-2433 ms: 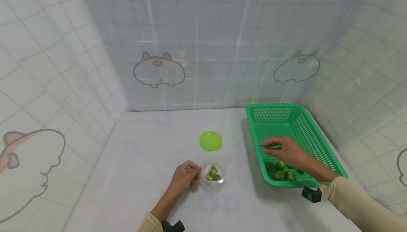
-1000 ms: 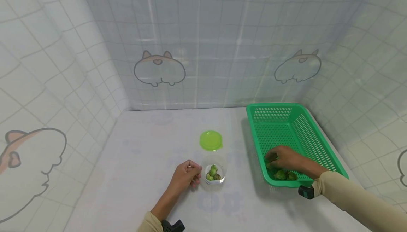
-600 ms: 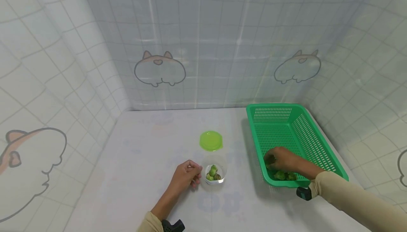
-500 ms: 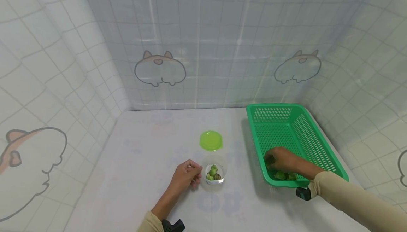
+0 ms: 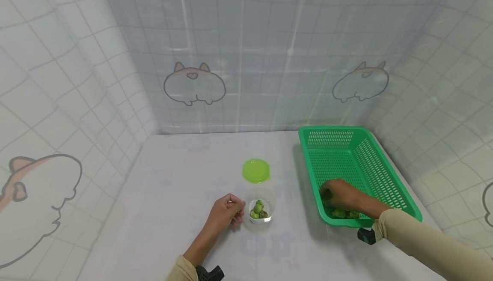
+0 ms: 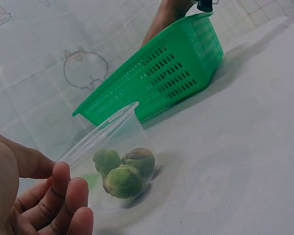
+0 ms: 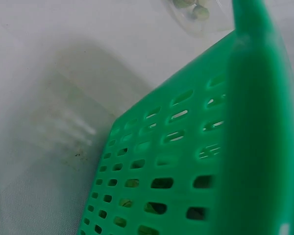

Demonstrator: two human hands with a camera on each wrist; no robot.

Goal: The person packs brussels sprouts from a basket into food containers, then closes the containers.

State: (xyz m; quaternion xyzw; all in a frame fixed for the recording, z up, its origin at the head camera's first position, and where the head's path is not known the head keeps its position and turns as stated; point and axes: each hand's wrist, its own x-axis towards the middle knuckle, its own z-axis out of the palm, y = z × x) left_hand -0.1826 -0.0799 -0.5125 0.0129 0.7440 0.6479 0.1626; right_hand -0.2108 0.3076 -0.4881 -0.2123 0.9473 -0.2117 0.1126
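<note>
My left hand pinches the near-left rim of a clear plastic tub between thumb and fingers. Inside the tub lie several Brussels sprouts, green with some browned leaves. At the right, my right hand reaches down into a green plastic basket, its fingers curled round a Brussels sprout that is mostly covered by the hand. Beside and under that hand, more Brussels sprouts lie at the basket's near end. The right wrist view is filled by the basket's slotted wall, which hides the right hand.
A bright green round lid lies on the white table just behind the tub. Tile-patterned sheeting with cartoon animals surrounds the table at the back and both sides. The basket's raised walls stand between the right hand and the tub.
My right hand came down from above the basket into its near-left corner, and its fingers closed on a Brussels sprout. My left hand and the tub have stayed in place.
</note>
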